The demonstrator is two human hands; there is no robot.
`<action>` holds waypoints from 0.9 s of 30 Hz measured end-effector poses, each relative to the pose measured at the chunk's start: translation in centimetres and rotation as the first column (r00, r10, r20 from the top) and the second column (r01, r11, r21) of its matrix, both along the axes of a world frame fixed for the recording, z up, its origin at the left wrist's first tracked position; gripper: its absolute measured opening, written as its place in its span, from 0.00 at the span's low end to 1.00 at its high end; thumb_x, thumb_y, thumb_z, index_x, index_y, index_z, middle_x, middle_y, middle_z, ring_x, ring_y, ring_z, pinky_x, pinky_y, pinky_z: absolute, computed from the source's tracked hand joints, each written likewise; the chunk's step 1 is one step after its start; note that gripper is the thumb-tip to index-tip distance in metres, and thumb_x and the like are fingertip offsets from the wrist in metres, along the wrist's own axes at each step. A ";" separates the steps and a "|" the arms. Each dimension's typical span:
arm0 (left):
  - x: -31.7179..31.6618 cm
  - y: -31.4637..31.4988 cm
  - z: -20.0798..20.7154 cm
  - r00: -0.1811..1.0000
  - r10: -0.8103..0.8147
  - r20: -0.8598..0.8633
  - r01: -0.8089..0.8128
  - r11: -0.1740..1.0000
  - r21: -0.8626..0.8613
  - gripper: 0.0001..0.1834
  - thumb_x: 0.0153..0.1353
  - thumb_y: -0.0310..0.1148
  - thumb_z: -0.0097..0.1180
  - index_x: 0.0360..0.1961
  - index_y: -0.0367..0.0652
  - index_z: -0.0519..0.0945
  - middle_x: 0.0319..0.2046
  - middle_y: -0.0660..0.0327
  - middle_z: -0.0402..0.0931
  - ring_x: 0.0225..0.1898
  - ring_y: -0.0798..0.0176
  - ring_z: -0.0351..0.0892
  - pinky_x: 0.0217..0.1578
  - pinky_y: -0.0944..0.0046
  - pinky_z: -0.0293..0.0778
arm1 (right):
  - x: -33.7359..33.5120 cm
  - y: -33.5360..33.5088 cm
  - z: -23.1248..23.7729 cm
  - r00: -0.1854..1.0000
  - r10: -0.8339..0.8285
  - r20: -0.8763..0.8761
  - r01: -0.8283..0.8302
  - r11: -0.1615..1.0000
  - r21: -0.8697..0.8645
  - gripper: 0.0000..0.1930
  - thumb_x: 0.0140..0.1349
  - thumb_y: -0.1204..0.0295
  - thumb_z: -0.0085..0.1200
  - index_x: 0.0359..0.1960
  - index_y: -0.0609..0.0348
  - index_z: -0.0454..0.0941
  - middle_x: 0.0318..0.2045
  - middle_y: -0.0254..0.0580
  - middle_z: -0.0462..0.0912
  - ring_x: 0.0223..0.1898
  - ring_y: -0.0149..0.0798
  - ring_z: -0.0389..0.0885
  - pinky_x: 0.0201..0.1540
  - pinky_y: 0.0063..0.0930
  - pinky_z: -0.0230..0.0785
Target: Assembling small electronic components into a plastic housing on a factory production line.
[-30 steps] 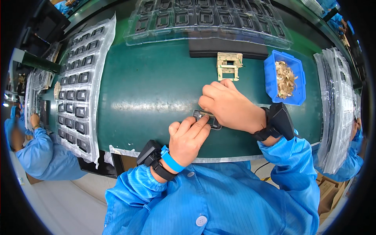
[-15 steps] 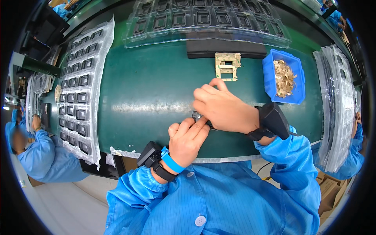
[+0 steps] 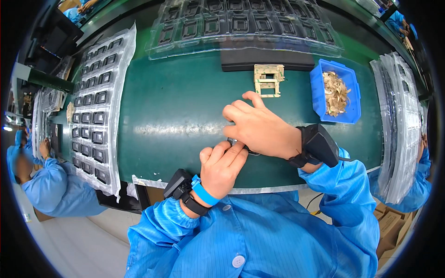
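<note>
A small black frame part (image 3: 251, 152) lies low over the green mat, mostly hidden beneath my two hands. With its fingers bent and pressed together, my left hand (image 3: 221, 166) holds the part's near left side. My right hand (image 3: 266, 129) reaches over the part from the right, closed down on it; its thumb and the tips underneath are out of sight. Farther off, past my right fingertips, sits a stack of cream-coloured adhesive frames (image 3: 268, 85) with green marks.
A blue bin (image 3: 317, 92) of cream scraps stands at right. Behind the adhesive frames is a flat black box (image 3: 232, 62), under a clear tray (image 3: 204, 44) of black frames. Another frame-filled tray (image 3: 113, 139) lies left; stacked trays (image 3: 394, 129) stand right. Co-workers sit at both sides.
My right hand has shifted slightly, its forefinger and the neighbouring fingers lifting and spreading a little. The left hand keeps its hold on the black frame part.
</note>
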State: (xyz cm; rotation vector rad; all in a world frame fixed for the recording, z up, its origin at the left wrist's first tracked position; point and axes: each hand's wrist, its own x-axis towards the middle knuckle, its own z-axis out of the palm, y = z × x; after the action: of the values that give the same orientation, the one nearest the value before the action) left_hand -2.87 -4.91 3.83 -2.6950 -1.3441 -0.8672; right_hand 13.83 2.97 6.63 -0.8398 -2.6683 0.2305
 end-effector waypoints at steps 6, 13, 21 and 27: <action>0.0 0.0 0.0 1.000 0.000 0.018 0.001 1.000 -0.024 0.16 0.45 0.25 0.59 0.38 0.46 0.86 0.41 0.67 0.84 0.40 0.66 0.76 0.41 0.63 0.58 | -0.3 0.1 -0.3 0.997 0.052 0.050 -0.052 0.999 -0.003 0.05 0.50 0.72 0.59 0.29 0.55 0.77 0.36 0.37 0.69 0.45 0.40 0.71 0.59 0.46 0.56; -0.2 0.0 0.0 1.000 -0.009 0.023 0.010 1.000 -0.027 0.15 0.45 0.25 0.59 0.37 0.47 0.85 0.44 0.64 0.82 0.41 0.64 0.76 0.42 0.63 0.60 | 1.3 -0.6 0.2 1.000 -0.030 -0.006 0.029 0.998 -0.061 0.06 0.49 0.75 0.57 0.29 0.59 0.74 0.35 0.42 0.69 0.45 0.46 0.70 0.56 0.41 0.58; -0.2 0.1 0.0 1.000 0.010 0.029 -0.007 0.992 -0.125 0.14 0.48 0.25 0.58 0.38 0.47 0.82 0.52 0.54 0.74 0.42 0.60 0.78 0.44 0.60 0.63 | 7.2 -3.3 3.5 0.938 -0.310 -0.158 0.288 0.946 -0.147 0.06 0.52 0.81 0.53 0.31 0.59 0.71 0.37 0.48 0.68 0.43 0.53 0.68 0.49 0.42 0.61; 0.6 0.0 0.0 0.998 0.009 0.057 -0.003 0.994 -0.106 0.15 0.42 0.21 0.59 0.34 0.45 0.84 0.51 0.53 0.76 0.37 0.61 0.76 0.44 0.59 0.64 | 12.4 -4.7 5.6 0.691 -0.679 -0.249 0.701 0.713 0.000 0.04 0.59 0.79 0.53 0.33 0.63 0.70 0.31 0.50 0.72 0.33 0.55 0.74 0.36 0.42 0.68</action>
State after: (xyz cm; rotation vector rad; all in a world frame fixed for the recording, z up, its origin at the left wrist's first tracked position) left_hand -2.26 -4.90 3.87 -2.7632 -1.4487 -0.9048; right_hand 26.24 -1.70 12.22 -1.6023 -1.9436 0.0037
